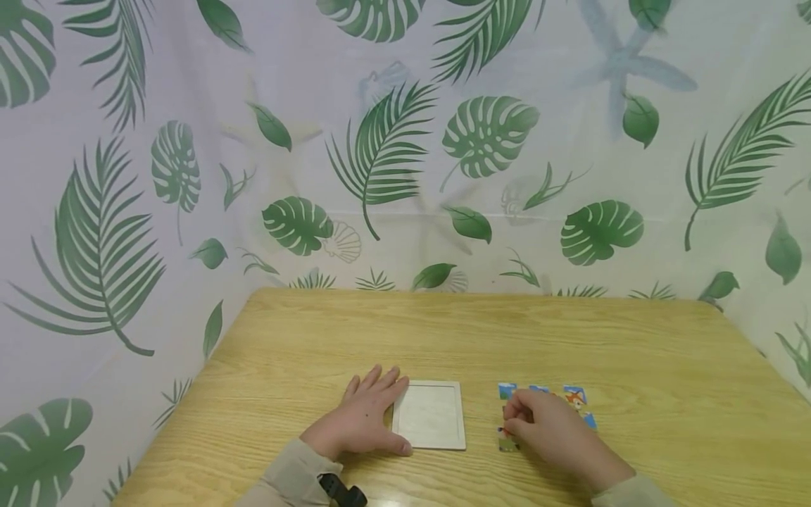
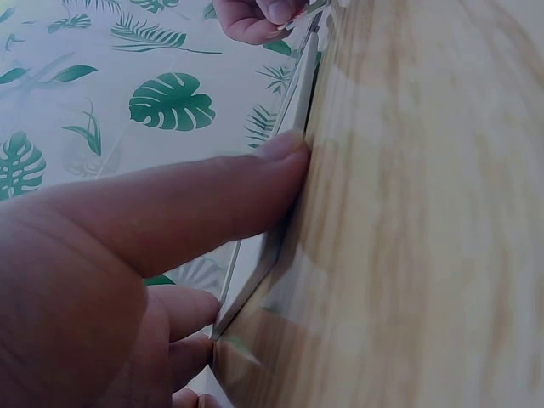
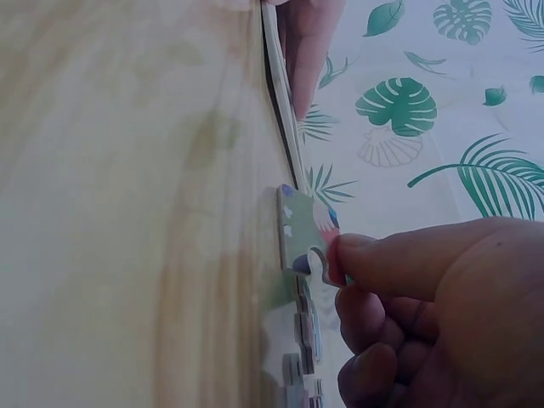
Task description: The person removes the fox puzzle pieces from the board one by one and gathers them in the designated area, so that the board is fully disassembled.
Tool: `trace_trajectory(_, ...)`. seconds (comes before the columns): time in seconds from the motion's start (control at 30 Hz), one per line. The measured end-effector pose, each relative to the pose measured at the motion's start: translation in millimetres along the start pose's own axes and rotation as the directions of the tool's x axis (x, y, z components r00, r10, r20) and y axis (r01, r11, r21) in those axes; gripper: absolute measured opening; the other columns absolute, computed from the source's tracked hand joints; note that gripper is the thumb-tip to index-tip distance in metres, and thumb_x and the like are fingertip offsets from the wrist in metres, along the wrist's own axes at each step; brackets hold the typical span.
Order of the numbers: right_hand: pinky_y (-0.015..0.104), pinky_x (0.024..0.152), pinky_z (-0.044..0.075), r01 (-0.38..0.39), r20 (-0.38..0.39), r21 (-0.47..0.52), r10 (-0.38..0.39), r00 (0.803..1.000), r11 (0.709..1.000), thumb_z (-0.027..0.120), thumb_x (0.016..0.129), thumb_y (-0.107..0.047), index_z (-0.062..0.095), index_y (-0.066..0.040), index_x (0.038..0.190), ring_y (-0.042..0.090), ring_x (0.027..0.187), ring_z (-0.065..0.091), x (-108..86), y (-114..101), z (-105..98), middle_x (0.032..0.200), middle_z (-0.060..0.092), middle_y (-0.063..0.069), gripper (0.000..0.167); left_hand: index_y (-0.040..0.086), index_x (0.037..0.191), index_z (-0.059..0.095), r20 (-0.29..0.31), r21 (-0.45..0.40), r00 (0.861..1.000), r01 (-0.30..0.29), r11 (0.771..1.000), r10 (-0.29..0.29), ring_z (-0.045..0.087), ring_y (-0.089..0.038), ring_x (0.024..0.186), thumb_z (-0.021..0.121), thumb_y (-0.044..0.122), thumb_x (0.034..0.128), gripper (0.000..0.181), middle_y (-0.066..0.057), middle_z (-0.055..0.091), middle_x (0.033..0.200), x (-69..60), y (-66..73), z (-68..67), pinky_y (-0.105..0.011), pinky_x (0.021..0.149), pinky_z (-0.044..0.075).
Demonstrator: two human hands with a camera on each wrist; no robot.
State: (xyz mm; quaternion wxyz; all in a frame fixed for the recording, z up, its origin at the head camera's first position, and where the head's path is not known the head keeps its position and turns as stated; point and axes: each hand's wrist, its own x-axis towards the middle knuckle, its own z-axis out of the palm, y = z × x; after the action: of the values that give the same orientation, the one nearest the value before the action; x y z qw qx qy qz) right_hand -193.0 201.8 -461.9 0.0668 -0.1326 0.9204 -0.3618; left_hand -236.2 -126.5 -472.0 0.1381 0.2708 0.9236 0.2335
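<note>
A square, pale wooden puzzle tray [image 1: 429,415] lies on the table with a bare base and a raised rim. My left hand [image 1: 367,420] rests at its left side, fingers spread out and thumb touching the near edge. The thumb [image 2: 246,183] lies straight along that edge in the left wrist view. Right of the tray, my right hand [image 1: 551,429] pinches a jigsaw piece [image 3: 299,228] between thumb and fingers. This piece is green with red and blue print and stands tilted up. Other colourful jigsaw pieces [image 1: 575,398] lie beneath and beyond the right hand, partly hidden by it.
The wood-grain table [image 1: 304,338] stretches out on all sides of the tray and pieces. Behind and at the sides hangs a white cloth [image 1: 405,253] with green leaf prints. A black band [image 1: 342,489] is on the left wrist.
</note>
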Motion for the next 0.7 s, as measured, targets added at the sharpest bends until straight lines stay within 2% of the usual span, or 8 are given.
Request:
trace_trajectory(0.33,0.027,0.057,0.041,-0.065,-0.038,-0.051,0.063,0.997,0.997,0.074,0.091,-0.014,0.063,-0.02,0.082,0.012,0.063,0.049,-2.2,2,0,0.069,0.055,-0.006,0.016,0.011,0.16,0.031,0.002,0.003,1.0,0.002,1.0,-0.002,0.005,-0.037,0.154,0.082,0.06,0.0741,0.112,-0.011,0.019,0.167,0.1,1.4,-0.9,-0.065,0.117,0.001)
trace_trajectory(0.7,0.025,0.055,0.041,-0.034,-0.022,-0.068,0.033,0.999,0.997,0.075,0.092,-0.017,0.064,-0.02,0.083,0.009,0.059,0.048,-4.6,10,0,0.067,0.056,-0.008,0.014,0.011,0.161,0.029,0.009,-0.016,1.0,0.0,1.0,0.0,0.004,-0.038,0.153,0.082,0.061,0.0741,0.113,-0.011,0.018,0.167,-1.1,1.1,-1.3,-0.066,0.116,0.0)
